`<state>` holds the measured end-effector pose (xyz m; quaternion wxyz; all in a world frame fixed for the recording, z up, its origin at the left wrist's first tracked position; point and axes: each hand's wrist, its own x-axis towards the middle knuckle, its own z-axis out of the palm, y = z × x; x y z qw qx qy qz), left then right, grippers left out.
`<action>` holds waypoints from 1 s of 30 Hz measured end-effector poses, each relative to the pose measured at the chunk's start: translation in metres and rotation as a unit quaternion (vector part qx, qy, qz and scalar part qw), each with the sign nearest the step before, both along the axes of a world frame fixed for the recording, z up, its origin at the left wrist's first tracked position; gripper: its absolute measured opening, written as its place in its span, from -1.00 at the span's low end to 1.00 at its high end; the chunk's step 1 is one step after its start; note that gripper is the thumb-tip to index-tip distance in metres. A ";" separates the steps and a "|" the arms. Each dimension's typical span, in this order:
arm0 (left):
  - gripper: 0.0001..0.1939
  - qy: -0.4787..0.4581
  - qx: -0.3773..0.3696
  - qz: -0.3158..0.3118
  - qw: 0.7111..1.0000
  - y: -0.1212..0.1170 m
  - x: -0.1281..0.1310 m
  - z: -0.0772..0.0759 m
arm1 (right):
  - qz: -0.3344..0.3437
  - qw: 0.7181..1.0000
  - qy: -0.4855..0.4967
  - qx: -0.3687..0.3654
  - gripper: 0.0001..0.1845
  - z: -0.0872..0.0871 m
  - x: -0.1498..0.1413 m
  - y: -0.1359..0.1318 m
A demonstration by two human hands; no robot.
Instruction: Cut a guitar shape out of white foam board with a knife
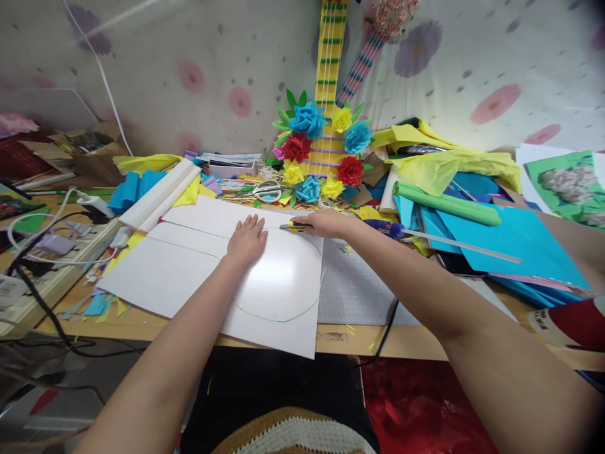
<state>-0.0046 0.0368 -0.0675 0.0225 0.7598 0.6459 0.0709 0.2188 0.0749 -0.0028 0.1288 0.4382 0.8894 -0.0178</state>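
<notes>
A large white board [278, 277] lies on the table, its right front corner sticking out past the edge. Drawn lines on it outline a round body with a long straight neck running to the left. My left hand [246, 241] rests flat on the board with fingers spread, inside the outline near its top. In my right hand [326, 224] is a yellow and black utility knife [295, 226], its tip pointing left at the upper curve of the outline. The palm side of the right hand is hidden.
A grey cutting mat [357, 284] extends from under the board. Behind stand scissors [267, 191] and a yellow paper guitar [328, 82] with paper flowers. A blue glue gun [384, 228] lies right, near blue sheets [524, 243]. Cables and a power strip [61, 284] lie left; a red cup [571, 321] right.
</notes>
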 end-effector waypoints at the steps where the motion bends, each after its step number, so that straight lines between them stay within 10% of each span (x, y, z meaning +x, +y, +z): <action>1: -0.47 0.001 0.000 0.000 1.000 0.000 0.000 0.000 | -0.001 1.000 0.000 0.000 -0.47 0.000 0.001 0.000; 30: -0.47 -0.003 0.000 0.001 1.000 0.001 -0.001 -0.002 | -0.017 1.000 0.000 -0.011 -0.45 0.000 0.011 -0.006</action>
